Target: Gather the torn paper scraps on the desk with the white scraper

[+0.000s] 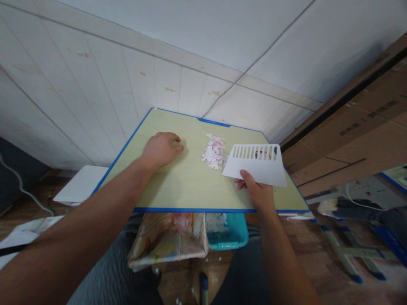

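My right hand [256, 192] grips a flat white sheet [254, 173] by its near edge, thumb on top. A row of upright slots runs along the sheet's far side, and through them some dark marks show. Left of the sheet lies a loose heap of small white and pink flakes [214, 152] on the pale green tabletop [181, 186]. Whether the sheet's left corner touches the heap, I cannot tell. My left hand [162, 149] rests over the table's left half, fingers loosely curled, thumb apart from the index finger, nothing visible between them.
Below the table's blue front edge hang a patterned cloth-like bag [171, 248] with pinkish pieces inside and a turquoise basket [237, 237] holding white bits. Large cardboard boxes [356, 123] stand at the right. A white panelled wall [165, 80] with a cable [254, 63] rises behind.
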Motion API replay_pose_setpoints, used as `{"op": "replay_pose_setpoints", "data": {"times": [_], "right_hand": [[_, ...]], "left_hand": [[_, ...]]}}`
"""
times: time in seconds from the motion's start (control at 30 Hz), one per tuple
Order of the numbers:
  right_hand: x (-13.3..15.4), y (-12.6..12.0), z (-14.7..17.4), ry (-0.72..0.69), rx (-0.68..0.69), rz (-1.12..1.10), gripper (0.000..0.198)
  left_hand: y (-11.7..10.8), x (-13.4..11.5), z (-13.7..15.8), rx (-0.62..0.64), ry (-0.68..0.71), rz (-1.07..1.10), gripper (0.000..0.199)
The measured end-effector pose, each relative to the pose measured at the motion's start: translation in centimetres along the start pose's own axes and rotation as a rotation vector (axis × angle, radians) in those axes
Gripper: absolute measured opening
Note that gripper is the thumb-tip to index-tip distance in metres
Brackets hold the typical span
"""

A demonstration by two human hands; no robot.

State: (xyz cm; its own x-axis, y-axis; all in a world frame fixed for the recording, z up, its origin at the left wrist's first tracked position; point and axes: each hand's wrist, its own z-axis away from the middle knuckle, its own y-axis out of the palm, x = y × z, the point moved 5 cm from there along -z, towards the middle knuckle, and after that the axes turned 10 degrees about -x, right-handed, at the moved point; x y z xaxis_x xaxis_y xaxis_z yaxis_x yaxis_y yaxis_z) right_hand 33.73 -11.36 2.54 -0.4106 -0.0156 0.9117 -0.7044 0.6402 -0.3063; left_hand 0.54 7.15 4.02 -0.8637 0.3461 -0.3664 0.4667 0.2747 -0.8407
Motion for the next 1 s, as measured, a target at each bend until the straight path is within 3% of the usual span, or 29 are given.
{"op": "replay_pose_setpoints", "data": {"times": [0.23,0.47,0.6,1.0], "right_hand": [[1.2,0.3,1.5,-0.006,0.053,-0.023,0.048],[0.6,0.0,0.9,0.012,-0.017,-0.056,0.045],[0.7,0.1,1.3,-0.028,0.013,0.001,0.045],[1.3,1.2,3.7,0.035,0.123,-0.065,0.041]], "left_hand": [[-0.1,-0.2,0.1,-0.006,-0.011,0.009,0.052],[-0.2,-0.3,0.1,0.004,-0.022,0.017,0.052],[-0.4,-0.4,0.1,0.006,-0.019,0.017,0.050],[-0.1,-0.4,0.1,-0.001,-0.009,0.001,0.051]]}}
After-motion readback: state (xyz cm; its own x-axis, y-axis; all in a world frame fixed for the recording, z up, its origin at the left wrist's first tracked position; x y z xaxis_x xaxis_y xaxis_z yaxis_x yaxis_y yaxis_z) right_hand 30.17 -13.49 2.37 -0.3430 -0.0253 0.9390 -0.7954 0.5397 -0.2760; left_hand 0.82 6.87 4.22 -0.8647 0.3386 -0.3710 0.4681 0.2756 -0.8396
